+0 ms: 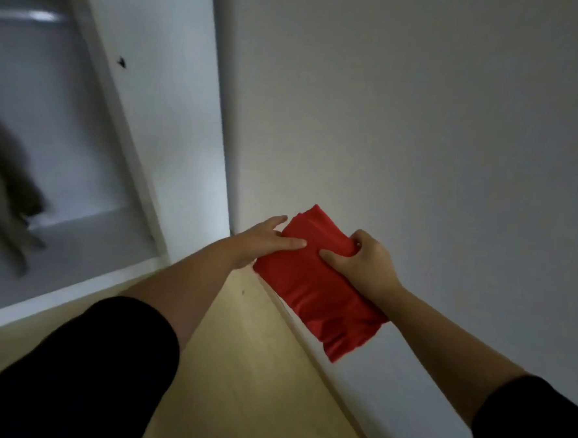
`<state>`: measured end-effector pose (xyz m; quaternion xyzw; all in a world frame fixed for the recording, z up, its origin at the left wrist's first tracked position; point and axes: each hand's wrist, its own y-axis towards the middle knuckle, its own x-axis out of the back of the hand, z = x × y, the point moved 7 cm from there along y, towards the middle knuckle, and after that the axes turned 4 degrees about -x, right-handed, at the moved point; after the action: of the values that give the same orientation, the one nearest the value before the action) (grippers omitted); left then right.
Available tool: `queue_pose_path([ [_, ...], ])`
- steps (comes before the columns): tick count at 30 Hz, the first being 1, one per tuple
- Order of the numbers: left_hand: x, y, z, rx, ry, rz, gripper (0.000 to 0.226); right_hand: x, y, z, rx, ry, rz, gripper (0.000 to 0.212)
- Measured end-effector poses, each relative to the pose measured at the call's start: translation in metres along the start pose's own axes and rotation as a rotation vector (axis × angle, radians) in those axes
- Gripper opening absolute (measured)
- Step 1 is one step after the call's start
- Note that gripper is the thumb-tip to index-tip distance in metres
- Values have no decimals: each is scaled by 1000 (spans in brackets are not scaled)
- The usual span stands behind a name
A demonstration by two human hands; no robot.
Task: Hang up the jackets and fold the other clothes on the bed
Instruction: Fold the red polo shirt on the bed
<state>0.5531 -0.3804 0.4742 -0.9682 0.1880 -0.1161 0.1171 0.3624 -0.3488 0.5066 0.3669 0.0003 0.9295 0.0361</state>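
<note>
A folded red garment (314,288) is held in the air in front of a white wall, right of centre. My left hand (266,241) holds its left edge, thumb lying across the top of the fabric and fingers underneath. My right hand (359,263) grips its upper right side, fingers curled into the cloth. Both forearms are bare below black sleeves. The bed is out of view.
An open white wardrobe (145,115) stands at the left, with a metal rail (39,16) near the top and a dark brownish garment (5,181) hanging inside, blurred. Light wooden floor (244,368) runs below, along the white wall (422,125).
</note>
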Motion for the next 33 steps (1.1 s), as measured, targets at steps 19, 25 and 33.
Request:
queue_pose_path([
  [19,357,-228,-119,-205,514,-723,30,-183,52,339,533,-64,674,40],
  [25,458,-255,-90,-95,31,-910,44,-280,110,353,-33,976,968,56],
  [33,567,-221,-90,-13,-323,-854,44,-412,117,473,305,707,994,65],
])
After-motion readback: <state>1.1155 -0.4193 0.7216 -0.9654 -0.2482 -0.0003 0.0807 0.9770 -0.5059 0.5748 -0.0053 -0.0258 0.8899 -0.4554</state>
